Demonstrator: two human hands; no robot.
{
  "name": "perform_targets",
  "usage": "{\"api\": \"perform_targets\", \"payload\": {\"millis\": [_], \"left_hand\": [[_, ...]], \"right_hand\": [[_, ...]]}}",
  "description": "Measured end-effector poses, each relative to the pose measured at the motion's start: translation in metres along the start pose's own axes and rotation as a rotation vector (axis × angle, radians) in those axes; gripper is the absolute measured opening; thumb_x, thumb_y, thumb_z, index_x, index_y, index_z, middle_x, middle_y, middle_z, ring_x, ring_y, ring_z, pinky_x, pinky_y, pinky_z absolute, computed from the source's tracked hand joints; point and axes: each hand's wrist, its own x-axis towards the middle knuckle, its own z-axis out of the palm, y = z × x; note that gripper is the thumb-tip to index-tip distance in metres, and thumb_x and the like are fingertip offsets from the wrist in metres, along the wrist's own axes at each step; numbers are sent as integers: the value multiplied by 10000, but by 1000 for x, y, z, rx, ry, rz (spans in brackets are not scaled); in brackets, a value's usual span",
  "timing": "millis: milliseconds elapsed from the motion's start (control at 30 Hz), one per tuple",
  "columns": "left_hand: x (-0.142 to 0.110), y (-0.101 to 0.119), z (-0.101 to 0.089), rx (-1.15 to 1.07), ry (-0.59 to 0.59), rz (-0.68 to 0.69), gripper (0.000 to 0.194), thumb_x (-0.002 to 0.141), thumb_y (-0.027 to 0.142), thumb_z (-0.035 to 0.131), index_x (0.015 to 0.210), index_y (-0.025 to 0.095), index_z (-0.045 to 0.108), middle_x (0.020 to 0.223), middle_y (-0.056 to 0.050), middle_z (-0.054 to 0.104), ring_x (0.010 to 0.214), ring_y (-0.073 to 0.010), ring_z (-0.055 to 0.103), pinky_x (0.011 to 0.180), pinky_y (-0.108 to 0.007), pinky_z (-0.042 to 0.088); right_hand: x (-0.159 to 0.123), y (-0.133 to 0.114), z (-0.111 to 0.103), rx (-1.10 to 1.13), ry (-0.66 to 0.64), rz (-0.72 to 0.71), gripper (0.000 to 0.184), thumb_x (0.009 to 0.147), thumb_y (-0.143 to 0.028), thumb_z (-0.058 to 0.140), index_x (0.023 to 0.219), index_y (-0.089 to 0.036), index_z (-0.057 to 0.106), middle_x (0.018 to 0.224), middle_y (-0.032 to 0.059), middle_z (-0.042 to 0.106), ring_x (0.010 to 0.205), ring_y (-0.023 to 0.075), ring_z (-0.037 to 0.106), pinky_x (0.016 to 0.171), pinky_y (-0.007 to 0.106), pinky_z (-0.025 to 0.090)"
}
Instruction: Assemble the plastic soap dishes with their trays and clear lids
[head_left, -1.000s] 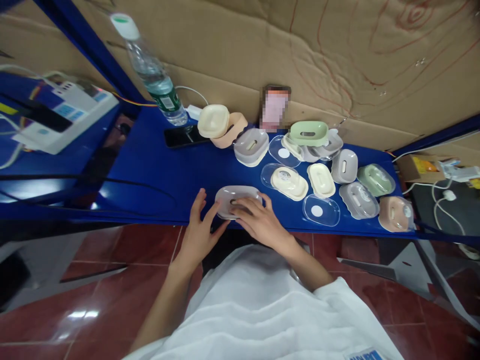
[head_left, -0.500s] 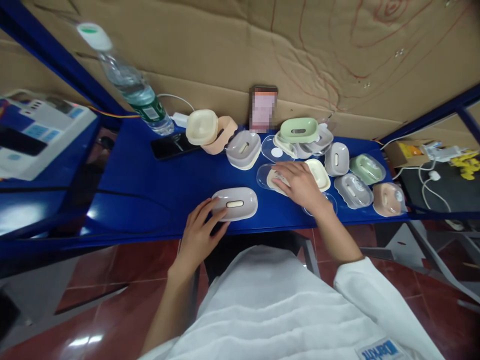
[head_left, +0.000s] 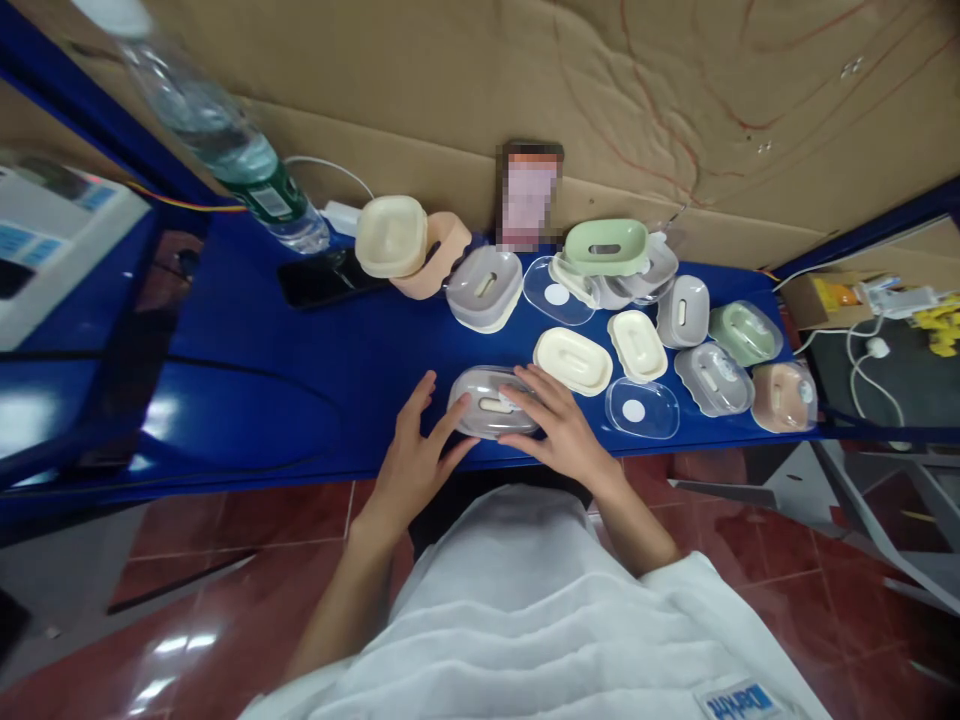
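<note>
And here's the grey dish [head_left: 478, 385], a rounded oblong, lying flat and right way up close to the bench's [head_left: 247, 340] front edge, roughly midway between the two front corners, its long side running along that edge. A slot sits in its middle, pale cream showing there. Over the top goes the clear lid [head_left: 487, 371], see-through and glossy, a whitish patch right of the slot; whether it's fully seated, can't tell!

My right hand [head_left: 562, 430] left the cream oval tray [head_left: 572, 361] and came back to the grey dish [head_left: 466, 418]. The clear lid [head_left: 484, 377] that had overlapped that tray now lay over the dish, beneath my fingers.
</note>
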Motion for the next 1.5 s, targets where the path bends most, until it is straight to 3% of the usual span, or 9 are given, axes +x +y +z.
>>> {"api": "perform_targets", "payload": {"millis": [200, 567, 733, 867, 1000, 1133, 1267, 1400, 1500], "left_hand": [[1, 2, -2, -7, -56, -36, 748, 1006, 368, 713, 1663, 355, 355, 1632, -153, 501, 1478, -329, 560, 1184, -514, 541], [9, 12, 6, 77, -83, -20, 710, 1029, 332, 676, 1663, 304, 357, 1663, -185, 488, 1448, -347, 588, 1147, -513, 518], [13, 13, 6, 51, -131, -38, 650, 1049, 347, 637, 1649, 315, 391, 1676, -163, 480, 1469, -340, 568, 1162, -510, 490], [11, 12, 7, 54, -119, -57, 617, 1046, 373, 641, 1624, 319, 429, 1652, -158, 509, 1439, -342, 592, 1150, -511, 503], [9, 12, 5, -34, -89, -91, 666, 1035, 395, 667, 1630, 312, 381, 1664, -168, 468, 1476, -339, 549, 1160, -520, 515], [7, 13, 2, -120, -14, -167, 673, 1040, 352, 656, 1638, 302, 349, 1660, -176, 428, 1506, -323, 510, 1150, -510, 539], [9, 13, 5, -61, -34, -138, 587, 1047, 329, 642, 1595, 293, 432, 1611, -165, 495, 1415, -309, 593, 1130, -498, 544], [12, 12, 8, 27, -51, -86, 485, 1051, 315, 636, 1525, 294, 533, 1550, -139, 581, 1300, -282, 669, 1109, -466, 533], [13, 10, 9, 43, -45, -54, 425, 1052, 292, 631, 1475, 283, 586, 1494, -126, 634, 1281, -273, 679, 1101, -449, 527]], "right_hand": [[0, -3, 8, -37, -45, -71, 662, 1044, -535, 631, 1629, -265, 477, 1689, 124, 461, 1643, 305, 311, 1318, 555, 367], [-27, -8, 45, -141, 60, 83, 729, 1017, -489, 694, 1672, -340, 412, 1700, 133, 441, 1638, 375, 308, 1286, 623, 382], [-31, -12, 47, -136, 40, 190, 742, 1018, -503, 678, 1687, -411, 369, 1724, 108, 409, 1605, 412, 366, 1233, 652, 437], [-29, -8, 45, -103, 55, 185, 797, 1002, -453, 717, 1692, -469, 317, 1787, 77, 266, 1639, 424, 288, 1245, 689, 411], [-30, -3, 36, -38, 139, 177, 832, 974, -449, 758, 1687, -473, 329, 1760, 69, 321, 1599, 391, 388, 1245, 644, 453], [-43, -2, 9, -65, 347, 198, 830, 976, -491, 738, 1698, -389, 341, 1750, 121, 322, 1569, 405, 434, 1228, 634, 475], [-76, 23, -48, -327, 620, 312, 821, 1008, -534, 673, 1711, -311, 310, 1716, 192, 368, 1576, 428, 417, 1200, 702, 455], [-108, 108, -128, -584, 781, 527, 779, 951, -524, 771, 1613, -215, 502, 1674, 238, 438, 1580, 381, 427, 1260, 589, 398], [-109, 190, -189, -627, 800, 832, 784, 804, -295, 931, 1494, -78, 628, 1487, 325, 607, 1452, 351, 584, 1165, 435, 481]]}}
